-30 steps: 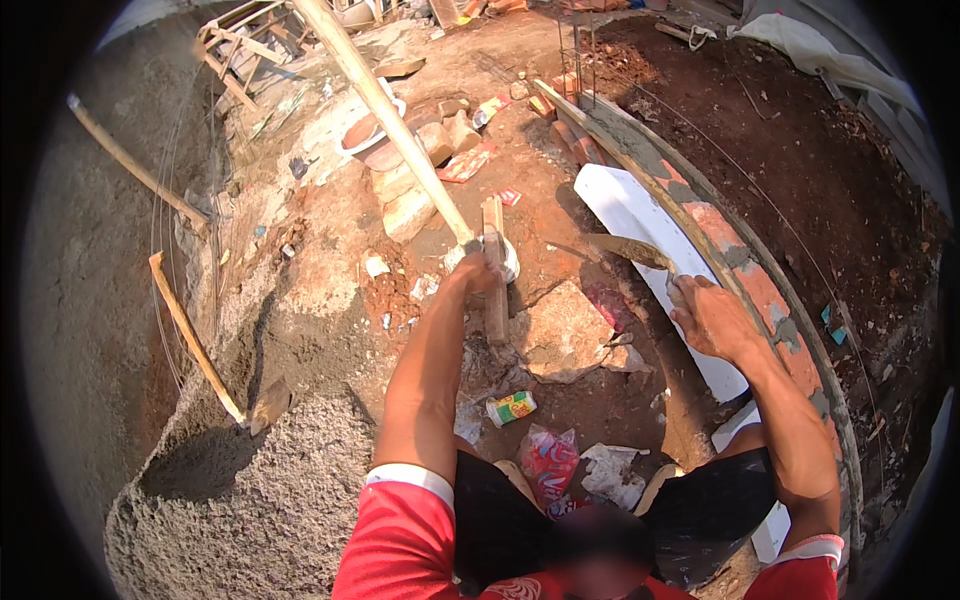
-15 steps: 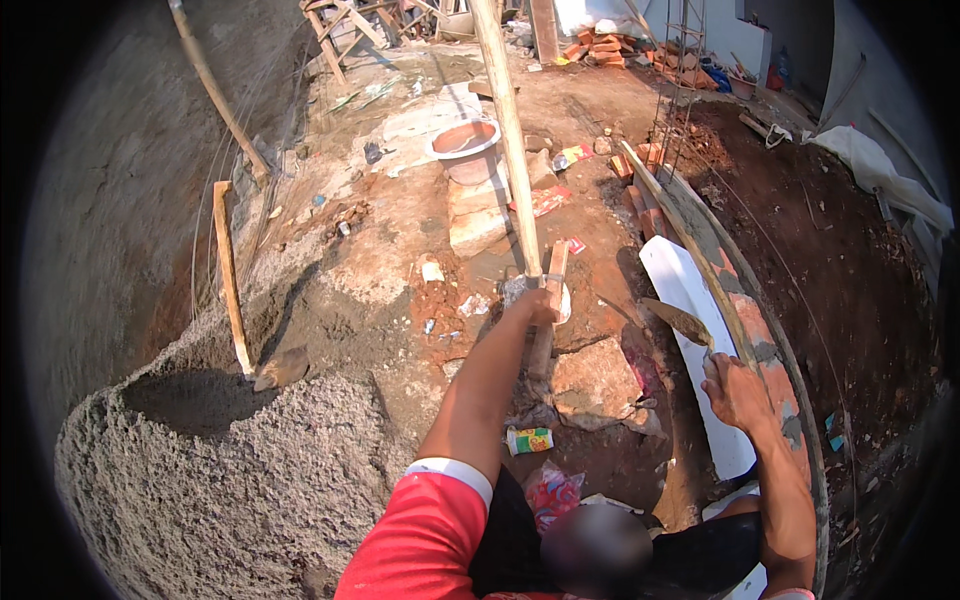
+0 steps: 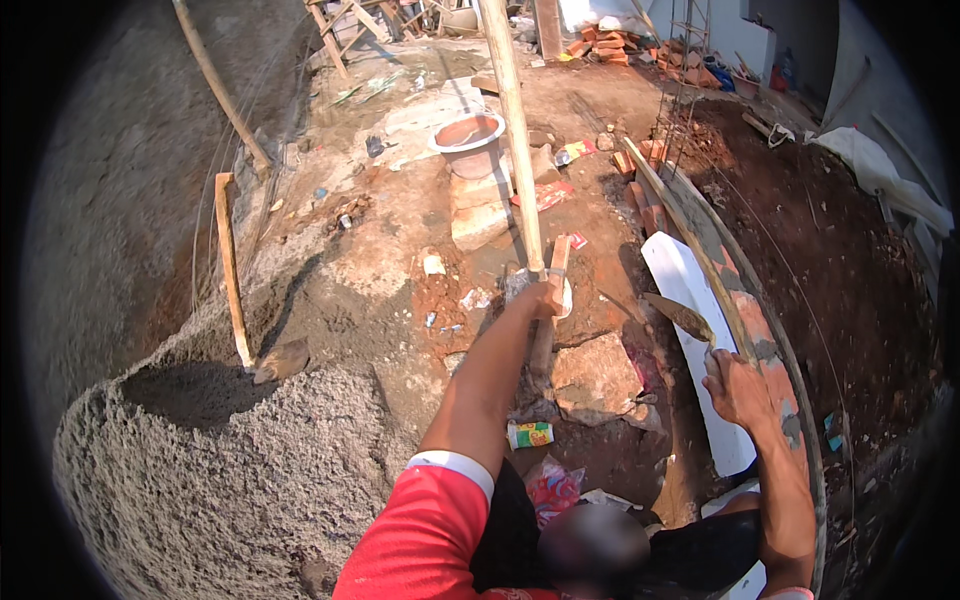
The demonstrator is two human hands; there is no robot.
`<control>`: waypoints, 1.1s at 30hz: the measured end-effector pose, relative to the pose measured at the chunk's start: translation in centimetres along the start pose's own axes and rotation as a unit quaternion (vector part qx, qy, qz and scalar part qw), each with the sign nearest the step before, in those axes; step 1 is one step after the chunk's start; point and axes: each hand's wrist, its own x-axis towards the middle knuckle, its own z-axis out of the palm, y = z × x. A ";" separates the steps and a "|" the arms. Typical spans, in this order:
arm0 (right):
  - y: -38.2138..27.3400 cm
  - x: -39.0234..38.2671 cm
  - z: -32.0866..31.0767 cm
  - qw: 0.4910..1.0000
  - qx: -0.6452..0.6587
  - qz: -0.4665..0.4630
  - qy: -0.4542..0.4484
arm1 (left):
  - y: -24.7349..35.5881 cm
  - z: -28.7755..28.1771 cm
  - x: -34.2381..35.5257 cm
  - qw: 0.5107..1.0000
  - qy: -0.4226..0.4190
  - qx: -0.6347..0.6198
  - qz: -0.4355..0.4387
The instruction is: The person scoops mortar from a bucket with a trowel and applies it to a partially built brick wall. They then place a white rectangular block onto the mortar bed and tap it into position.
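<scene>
My right hand (image 3: 740, 390) is closed on the handle of a trowel (image 3: 680, 316), whose mortar-stained blade points away to the left. The blade hangs over a long white board (image 3: 705, 375) lying beside a low brick wall (image 3: 765, 320). My left hand (image 3: 543, 299) reaches forward, closed round a wooden slat (image 3: 541, 352) by the foot of a tall wooden pole (image 3: 518, 140). Its fingers are partly hidden, and a white edge shows beside them. Just nearer lies a rough stone block (image 3: 597, 380).
Wet mortar (image 3: 250, 480) is heaped at left, with a wooden-handled tool (image 3: 232, 270) standing in it. A rimmed bucket (image 3: 468, 140) rests on blocks ahead. A wooden batten (image 3: 690, 235) runs along the wall. Bricks (image 3: 607, 45) are piled far back. A yellow-green cup (image 3: 530, 435) lies near.
The view has shifted very slightly. Both hands keep nearly the same places and grips, and the trowel stays over the white board.
</scene>
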 end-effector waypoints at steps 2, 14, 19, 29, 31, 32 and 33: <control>0.2 0.0 0.3 0.999 0.018 0.024 0.012 | -0.1 0.0 0.0 1.000 0.001 -0.006 -0.001; 0.2 0.4 0.2 0.997 0.040 0.062 -0.019 | -3.3 3.0 2.7 0.993 0.037 -0.108 -0.020; 0.2 0.4 0.2 0.998 0.017 0.050 -0.018 | -2.2 2.3 1.8 0.996 0.021 -0.086 -0.017; 0.1 0.5 0.4 0.998 0.021 0.050 -0.018 | 0.5 0.4 -0.7 1.000 0.026 0.002 0.006; 0.2 0.5 0.5 0.998 0.018 0.052 -0.020 | 0.6 0.2 -0.8 1.000 0.018 -0.001 0.005; 0.3 0.5 0.5 0.998 0.018 0.055 -0.017 | 0.6 0.1 -0.7 1.000 0.021 0.001 0.008; 0.4 0.4 0.5 0.998 0.017 0.054 -0.020 | 0.6 0.1 -0.7 1.000 0.017 0.002 0.011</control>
